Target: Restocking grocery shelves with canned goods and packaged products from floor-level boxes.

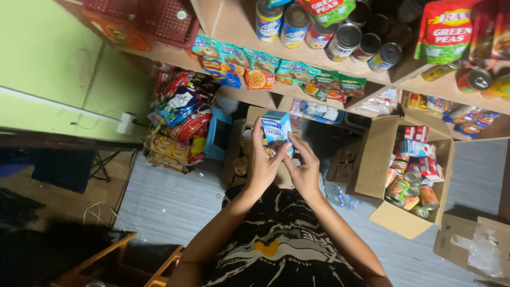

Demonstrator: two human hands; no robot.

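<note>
Both bare forearms reach forward from the torso and converge at the middle. The left hand (pixel 264 162) is raised with fingers extended upward and slightly curled, palm turned inward. The right hand (pixel 304 169) faces it, fingers spread and angled up, the heels close together.
</note>
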